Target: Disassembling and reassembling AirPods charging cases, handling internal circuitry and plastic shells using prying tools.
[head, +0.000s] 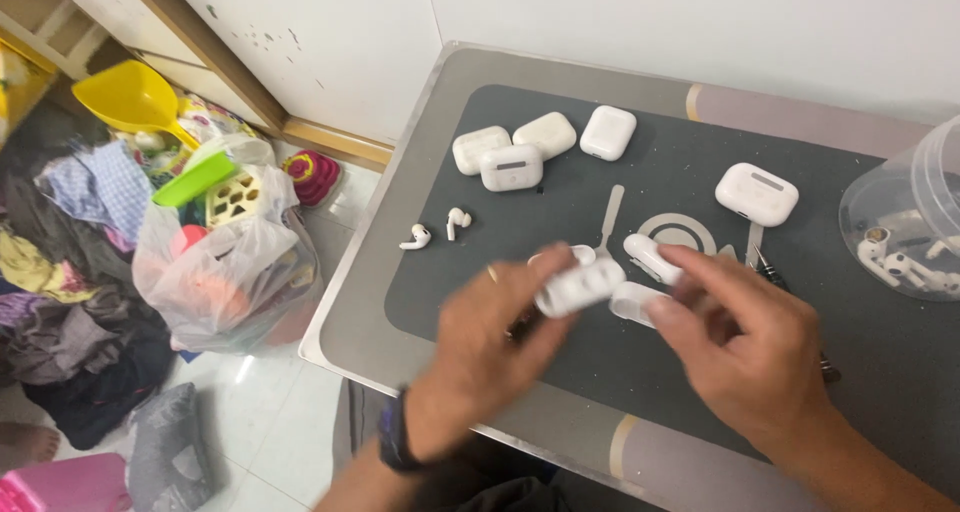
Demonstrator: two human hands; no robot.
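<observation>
My left hand (490,347) grips an open white earbud case (578,284) over the dark mat (640,372). My right hand (745,352) is beside it, with fingers on a white case part (650,256) and a translucent piece (630,302) under its thumb. Two loose white earbuds (437,229) lie on the mat to the left. Several shut white cases (545,147) sit at the far side of the mat, and one more case (757,193) lies at the right. A thin metal pry tool (609,217) rests behind my hands.
A clear plastic tub (905,217) holding several earbuds stands at the right edge. The grey table (365,312) ends at my left. On the floor beyond are a plastic bag of toys (225,262), a yellow scoop (130,97) and piled clothes (60,272).
</observation>
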